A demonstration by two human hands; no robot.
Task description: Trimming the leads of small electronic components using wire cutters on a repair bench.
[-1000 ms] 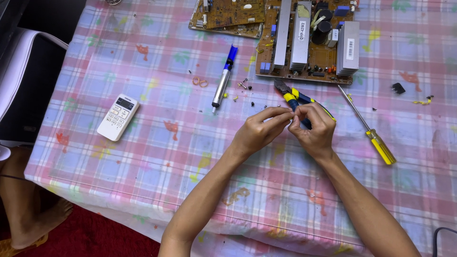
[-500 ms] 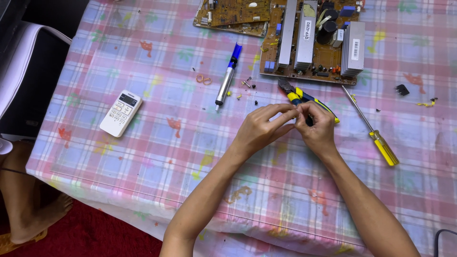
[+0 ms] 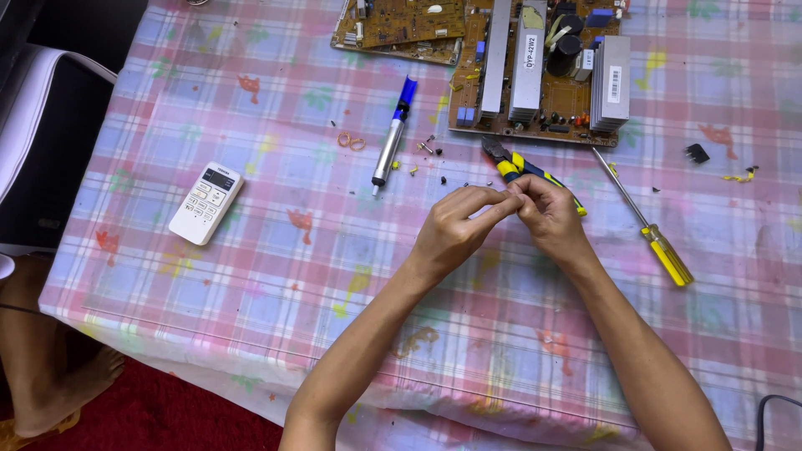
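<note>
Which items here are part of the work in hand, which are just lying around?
In hand:
left hand and right hand, fingertips pinched together on something too small to identify
pliers just behind them

Lying about:
remote
screwdriver
desoldering pump
circuit boards
rubber bands

Whatever sits between the pinched fingers is way too small to make out, since the left hand and right hand pretty much swallow it. The right hand also covers the middle of the pliers, so only the jaws and a bit of handle show. The big circuit board gets chopped off by the top edge, same with the smaller board beside it. Those dark specks on the counter (screws? bits of solder?) are too tiny to tell. A black cable peeks in at the bottom right corner, mostly out of frame.
</note>
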